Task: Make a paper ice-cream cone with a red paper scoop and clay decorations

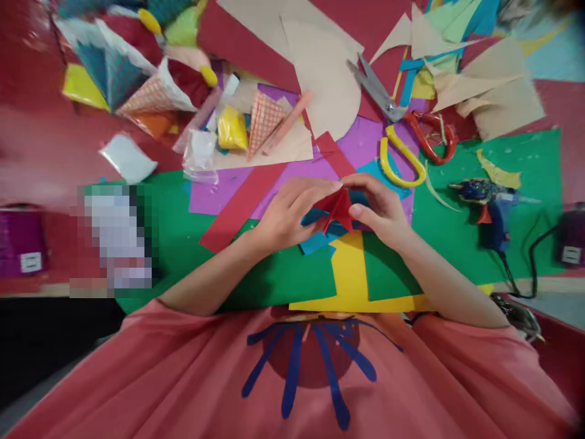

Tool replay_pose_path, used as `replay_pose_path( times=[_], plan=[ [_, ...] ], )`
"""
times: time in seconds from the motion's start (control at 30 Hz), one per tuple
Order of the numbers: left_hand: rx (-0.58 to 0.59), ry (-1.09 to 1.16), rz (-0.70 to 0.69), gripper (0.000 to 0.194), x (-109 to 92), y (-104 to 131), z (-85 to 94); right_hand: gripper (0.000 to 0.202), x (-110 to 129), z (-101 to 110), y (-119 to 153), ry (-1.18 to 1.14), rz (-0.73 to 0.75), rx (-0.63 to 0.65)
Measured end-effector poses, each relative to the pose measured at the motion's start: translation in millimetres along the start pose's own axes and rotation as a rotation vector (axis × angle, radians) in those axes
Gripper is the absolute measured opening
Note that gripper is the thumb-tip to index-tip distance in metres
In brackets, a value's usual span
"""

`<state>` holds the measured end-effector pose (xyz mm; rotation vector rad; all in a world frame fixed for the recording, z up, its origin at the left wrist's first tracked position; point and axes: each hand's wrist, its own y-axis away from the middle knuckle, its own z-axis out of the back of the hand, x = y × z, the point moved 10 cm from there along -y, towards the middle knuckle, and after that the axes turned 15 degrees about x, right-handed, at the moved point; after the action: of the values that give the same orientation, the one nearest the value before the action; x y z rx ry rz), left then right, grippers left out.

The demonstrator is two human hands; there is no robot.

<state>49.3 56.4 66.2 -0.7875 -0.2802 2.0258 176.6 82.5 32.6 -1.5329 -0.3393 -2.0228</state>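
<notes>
A folded piece of red paper, pleated into a pointed shape, is held between my two hands. From the left, my left hand closes its fingers on the paper's upper edge. My right hand grips the other side, with the thumb in front and the fingers curled over the top. Blue paper shows beneath and behind the folded piece. Part of the red paper is hidden by my fingers. A red paper strip lies beside my left hand.
Scissors with one red and one yellow handle lie open beyond my right hand. A blue glue gun with a cord rests at right. Green sheets, a purple sheet, beige offcuts and fabric cones cover the table.
</notes>
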Motion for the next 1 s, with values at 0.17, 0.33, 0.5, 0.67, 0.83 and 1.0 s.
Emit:
replay_pose_path(
  times=[0.17,0.33,0.5,0.67,0.83,1.0],
  plan=[
    [0.009,0.007,0.011,0.054,2,1,-4.1,0.023,4,2,2,0.058,-0.01,-0.037],
    [0.073,0.051,0.059,0.055,9,0,-9.8,0.005,9,10,5,0.071,0.073,-0.128],
    [0.119,0.191,0.077,0.071,14,-1,-10.9,0.008,13,16,7,0.114,0.12,-0.188],
    [0.062,0.162,0.107,0.068,16,-1,-0.3,0.005,17,15,6,0.147,0.125,-0.185],
    [0.079,0.173,0.097,0.04,13,-3,-3.2,0.001,15,8,5,0.106,0.101,-0.127],
    [0.119,0.203,0.196,0.032,19,-3,-5.4,0.004,12,3,3,0.039,0.087,-0.061]
  ],
)
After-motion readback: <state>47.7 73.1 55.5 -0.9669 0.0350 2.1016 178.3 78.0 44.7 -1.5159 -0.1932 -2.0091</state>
